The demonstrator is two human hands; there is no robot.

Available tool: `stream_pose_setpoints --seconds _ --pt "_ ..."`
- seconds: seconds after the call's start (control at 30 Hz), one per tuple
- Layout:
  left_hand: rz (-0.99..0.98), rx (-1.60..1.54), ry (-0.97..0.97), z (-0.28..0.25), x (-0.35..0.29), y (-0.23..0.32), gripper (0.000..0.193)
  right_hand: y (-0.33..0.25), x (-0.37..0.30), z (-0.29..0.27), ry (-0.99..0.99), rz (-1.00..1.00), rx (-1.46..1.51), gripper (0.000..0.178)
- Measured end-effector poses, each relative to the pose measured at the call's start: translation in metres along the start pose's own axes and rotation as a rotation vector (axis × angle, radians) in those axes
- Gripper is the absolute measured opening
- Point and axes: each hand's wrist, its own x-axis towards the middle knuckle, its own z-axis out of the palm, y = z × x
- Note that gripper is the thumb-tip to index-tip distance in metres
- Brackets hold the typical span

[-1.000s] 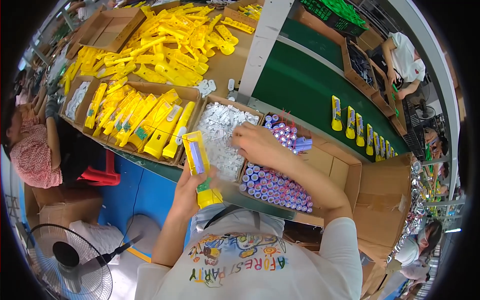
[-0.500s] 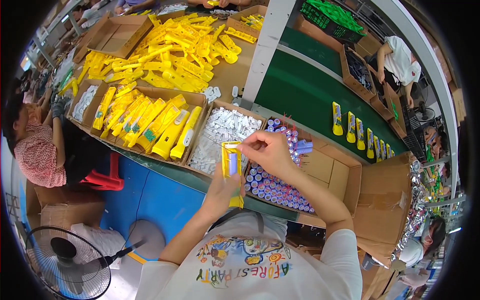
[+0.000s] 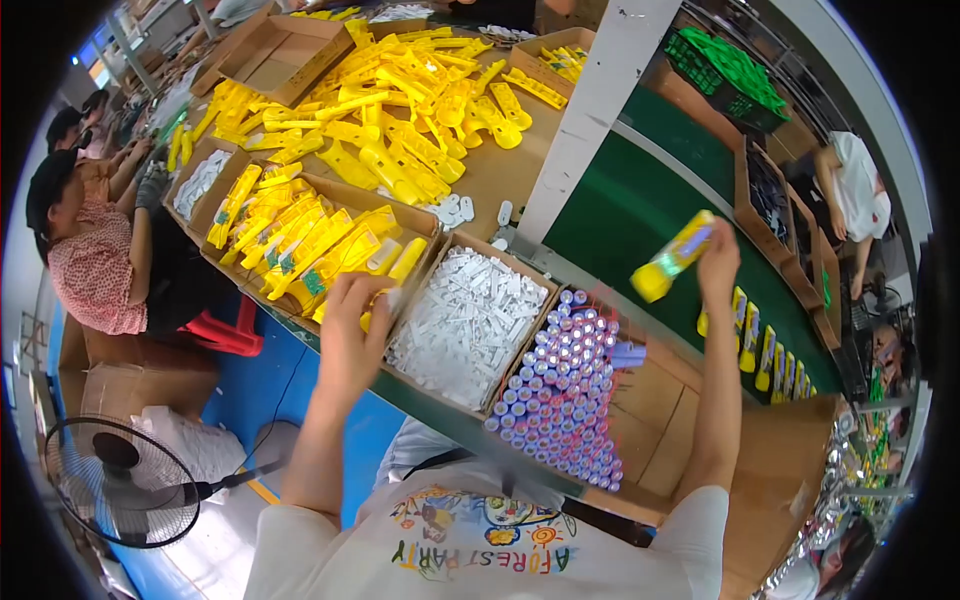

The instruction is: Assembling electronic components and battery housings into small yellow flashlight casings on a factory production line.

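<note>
My right hand (image 3: 718, 262) holds a yellow flashlight housing (image 3: 672, 258) above the green belt; the housing is blurred by motion, and a purple cell shows inside it. At the near right corner of a cardboard box, my left hand (image 3: 352, 325) has its fingers bent round the end of a yellow flashlight housing (image 3: 380, 297). Other yellow housings (image 3: 300, 235), some with small green circuit boards, lie in that box. Beside it stands a box of small white plastic parts (image 3: 462, 325). Purple battery cells (image 3: 560, 390) with red wires stand packed in the box to the right.
Several filled yellow housings (image 3: 765, 360) stand in a row on the green belt (image 3: 660, 190). A large pile of yellow shells (image 3: 390, 110) covers the table beyond. A metal post (image 3: 590, 110) rises between table and belt. A co-worker (image 3: 95, 250) sits at left, near a fan (image 3: 120, 480).
My right hand has carried the filled housing from in front of me out over the belt. My left hand has let go of it and moved left to the box of housings.
</note>
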Motion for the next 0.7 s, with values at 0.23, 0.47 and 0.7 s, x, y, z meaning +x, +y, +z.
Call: stream_pose_setpoints --seconds 0.23,0.47,0.7 --pt "0.036 0.393 -0.211 0.014 0.006 -0.035 0.035 0.148 0.018 0.049 -0.433 0.024 -0.609 0.023" --pt "-0.182 -0.220 0.056 0.006 -0.006 -0.027 0.045 -0.105 -0.041 0.008 -0.413 -0.224 0.257 0.026" --pt "-0.694 -1.422 -0.434 0.023 -0.036 0.034 0.050 -0.266 -0.130 -0.031 -0.435 -1.184 0.363 0.041"
